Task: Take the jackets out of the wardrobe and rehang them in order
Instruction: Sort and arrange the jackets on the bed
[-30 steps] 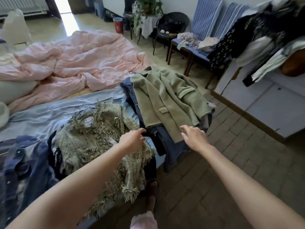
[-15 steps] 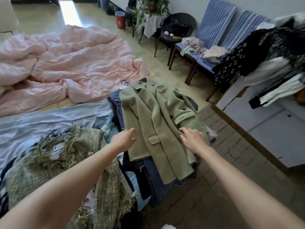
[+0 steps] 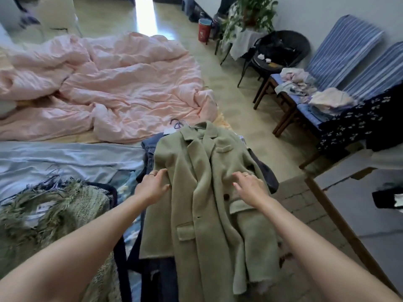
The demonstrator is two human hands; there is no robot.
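A long sage-green coat (image 3: 202, 192) lies face up on top of a pile of denim jackets (image 3: 149, 152) at the edge of the bed. A hanger hook (image 3: 179, 124) sticks out at its collar. My left hand (image 3: 152, 186) rests on the coat's left shoulder edge, fingers loosely bent over the fabric. My right hand (image 3: 248, 187) lies flat on the coat's right side with fingers spread. A fringed green tweed jacket (image 3: 54, 212) lies on the bed to the left.
A rumpled pink duvet (image 3: 104, 83) covers the far bed, over a pale blue sheet (image 3: 65, 158). Two striped blue chairs (image 3: 340, 53) with folded clothes stand at the right. A dark floral garment (image 3: 357, 125) hangs over a white cabinet (image 3: 359, 197). Brick floor shows below the coat.
The view has swung right and closer to the green coat. Both hands reached forward and now lie on it; before, they hovered short of it.
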